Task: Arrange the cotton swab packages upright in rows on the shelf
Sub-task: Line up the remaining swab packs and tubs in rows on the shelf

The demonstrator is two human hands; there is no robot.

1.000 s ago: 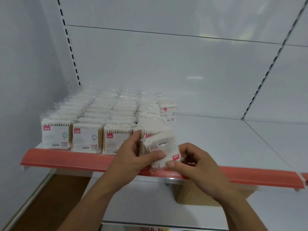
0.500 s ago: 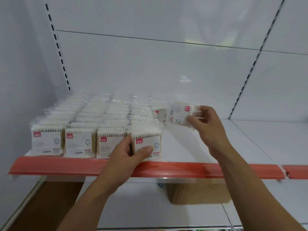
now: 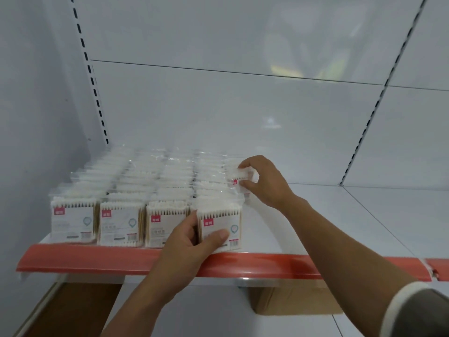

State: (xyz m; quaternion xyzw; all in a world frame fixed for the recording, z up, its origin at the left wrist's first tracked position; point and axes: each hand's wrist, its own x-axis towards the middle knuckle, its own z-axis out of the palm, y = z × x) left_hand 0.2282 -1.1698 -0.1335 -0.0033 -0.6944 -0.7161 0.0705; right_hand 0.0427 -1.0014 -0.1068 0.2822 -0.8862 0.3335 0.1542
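At the shelf (image 3: 315, 222) front, four packages (image 3: 73, 222) (two hands (image 3: 187, 246) (image 3: 267, 181))

I see a white back panel (image 3: 218, 113) with soft glare, two black-slotted uprights (image 3: 93, 83) and a pale wall (image 3: 31, 105) on the left. The white shelf (image 3: 328, 215) has a red edge strip (image 3: 97, 261); beneath it are a cardboard box (image 3: 291, 300) and brown floor (image 3: 73, 307).

Blurred rear packages (image 3: 155, 166), label print (image 3: 73, 224) unreadable, cardboard box (image 3: 279, 297) mostly hidden under shelf (image 3: 364, 210).
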